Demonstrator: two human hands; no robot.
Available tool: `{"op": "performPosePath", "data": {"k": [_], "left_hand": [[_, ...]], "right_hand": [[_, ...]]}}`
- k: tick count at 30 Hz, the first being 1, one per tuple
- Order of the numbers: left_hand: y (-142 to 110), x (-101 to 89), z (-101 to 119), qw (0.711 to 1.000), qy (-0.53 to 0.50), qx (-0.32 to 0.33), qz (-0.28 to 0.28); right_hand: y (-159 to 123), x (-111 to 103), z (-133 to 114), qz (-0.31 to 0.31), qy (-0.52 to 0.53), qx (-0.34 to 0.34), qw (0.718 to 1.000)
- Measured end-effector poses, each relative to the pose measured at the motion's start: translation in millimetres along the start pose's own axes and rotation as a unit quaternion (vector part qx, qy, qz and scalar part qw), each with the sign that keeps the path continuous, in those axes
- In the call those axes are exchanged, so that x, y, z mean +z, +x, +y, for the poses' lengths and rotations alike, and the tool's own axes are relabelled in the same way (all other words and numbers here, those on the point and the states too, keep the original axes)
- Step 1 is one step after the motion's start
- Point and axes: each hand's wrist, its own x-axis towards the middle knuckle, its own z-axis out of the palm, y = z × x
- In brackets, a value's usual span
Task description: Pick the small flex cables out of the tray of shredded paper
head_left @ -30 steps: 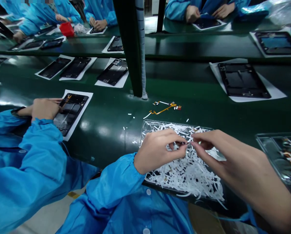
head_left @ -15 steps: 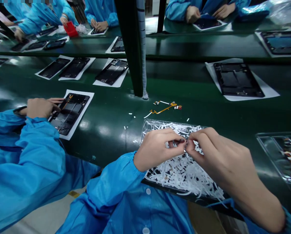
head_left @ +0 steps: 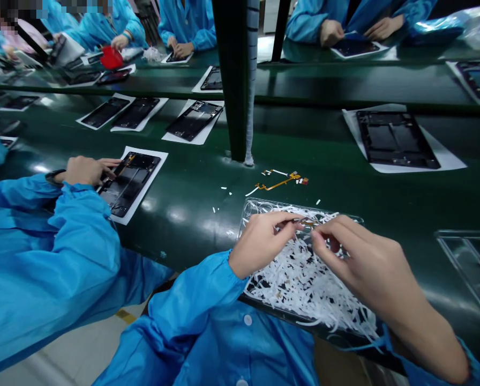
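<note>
My left hand and my right hand meet fingertip to fingertip above a clear plastic tray heaped with several white paper strips. Both hands pinch a small thin part between thumb and fingers; it is too small to name. An orange flex cable with small connectors lies on the green belt just beyond the tray.
A co-worker in a blue coat sits at my left, a hand on a black device frame lying on white paper. More frames on paper lie across the green belt. A dark post stands behind. Another clear tray is at right.
My hands stay pinched together over the tray; the right fingers have curled in closer. The view has shifted slightly, and the co-worker's hand has moved little.
</note>
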Motion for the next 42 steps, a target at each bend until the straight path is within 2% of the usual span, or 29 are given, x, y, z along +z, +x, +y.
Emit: {"op": "performPosePath", "data": {"k": [3, 7, 13, 18, 29, 35, 37, 40, 42], "left_hand": [[0, -1.0, -1, 0.995, -0.081, -0.027, -0.043], [0, 0.2, 1, 0.999, -0.002, 0.013, -0.037], [-2, 4.8, 4, 0.998, 0.057, 0.04, 0.0], [-2, 7.3, 3, 0.996, 0.072, 0.043, 0.03], [-1, 8.3, 0, 0.997, 0.063, 0.033, 0.035], [-3, 1.3, 0, 0.999, 0.032, -0.013, -0.006], [-3, -3.6, 0, 0.999, 0.006, -0.038, -0.018], [-2, -9.4, 1, 0.996, -0.04, -0.065, -0.049], [-1, -10.3, 2, 0.992, -0.075, -0.074, -0.071]], "right_hand": [[-2, -4, -1, 0.022, -0.031, -0.009, 0.999], [0, -3, -2, 0.007, 0.052, 0.069, 0.996], [3, 0, 0, -0.031, 0.195, 0.163, 0.967], [5, 3, 0, -0.031, 0.213, 0.178, 0.96], [6, 7, -1, -0.039, 0.211, 0.178, 0.96], [7, 2, 5, -0.036, 0.219, 0.204, 0.954], [7, -1, 7, -0.052, 0.245, 0.22, 0.943], [3, -8, 9, -0.081, 0.33, 0.264, 0.903], [-1, -13, 8, -0.052, 0.353, 0.29, 0.888]]}}
